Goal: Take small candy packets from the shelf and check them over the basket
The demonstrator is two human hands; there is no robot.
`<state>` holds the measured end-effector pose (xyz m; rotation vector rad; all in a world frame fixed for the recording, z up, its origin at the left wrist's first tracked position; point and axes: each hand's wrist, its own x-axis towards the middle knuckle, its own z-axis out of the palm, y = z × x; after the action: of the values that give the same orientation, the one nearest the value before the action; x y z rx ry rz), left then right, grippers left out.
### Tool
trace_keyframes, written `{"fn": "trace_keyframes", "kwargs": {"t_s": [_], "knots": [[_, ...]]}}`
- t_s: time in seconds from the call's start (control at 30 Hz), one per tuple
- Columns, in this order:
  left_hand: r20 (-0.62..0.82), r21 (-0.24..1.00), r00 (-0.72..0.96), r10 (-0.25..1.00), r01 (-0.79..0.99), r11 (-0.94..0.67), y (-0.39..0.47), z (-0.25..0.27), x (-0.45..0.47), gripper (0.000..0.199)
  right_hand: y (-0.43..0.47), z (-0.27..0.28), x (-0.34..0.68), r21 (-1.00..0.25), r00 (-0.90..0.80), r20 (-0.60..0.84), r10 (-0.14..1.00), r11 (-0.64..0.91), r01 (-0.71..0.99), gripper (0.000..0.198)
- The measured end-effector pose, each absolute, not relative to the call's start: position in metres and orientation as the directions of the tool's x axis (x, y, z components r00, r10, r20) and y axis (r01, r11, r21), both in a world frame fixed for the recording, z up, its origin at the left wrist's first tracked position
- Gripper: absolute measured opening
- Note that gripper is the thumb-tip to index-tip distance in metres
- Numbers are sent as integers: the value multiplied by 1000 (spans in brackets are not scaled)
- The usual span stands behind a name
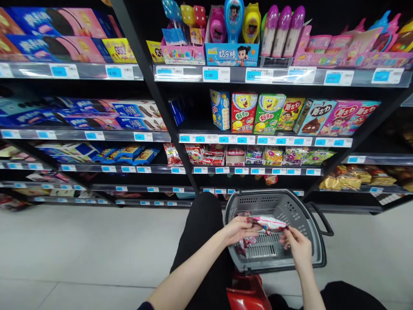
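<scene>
Between my two hands, over the grey shopping basket [284, 198], is a white and pink snack packet [272, 224] with dark ends. My left hand [240, 230] grips its left end, fingers and thumb closed on it. At the other end, my right hand [297, 241] pinches the packet's dark tip. Below, inside the basket, lie several pink and dark wrapped packets [248, 242] along its left side, partly hidden by my left hand and the held packet.
Store shelves rise in front, with boxed biscuits [243, 113], bagged candy [274, 155] and toy sweets [234, 21]. Gold bags [342, 178] sit at lower right. The basket's black handle [322, 219] sticks out right. A red plastic object [248, 292] is beneath me, by my knee [206, 211].
</scene>
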<state>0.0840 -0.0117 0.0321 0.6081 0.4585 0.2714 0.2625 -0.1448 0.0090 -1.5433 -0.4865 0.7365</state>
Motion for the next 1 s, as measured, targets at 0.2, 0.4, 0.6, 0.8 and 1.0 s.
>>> {"fn": "trace_keyframes", "kwargs": {"t_s": [0.2,0.4,0.6,0.8,1.0], "knots": [[-489,790,735,470,145,595,-14,29,89,35,-148,19,264,-939,736,-67,673,-292,181,40],[-410,911,621,668,233,341,-13,29,95,36,-145,16,261,-941,748,-8,664,-258,219,46],[-373,924,551,746,294,245,-14,30,97,37,-142,8,260,-973,734,-118,669,-225,49,45],[-373,927,576,727,255,274,-15,25,98,37,-144,9,262,-975,712,-182,679,-219,-40,43],[-338,941,585,737,217,259,-13,16,99,34,-144,16,259,-986,717,-143,682,-163,-42,42]]}}
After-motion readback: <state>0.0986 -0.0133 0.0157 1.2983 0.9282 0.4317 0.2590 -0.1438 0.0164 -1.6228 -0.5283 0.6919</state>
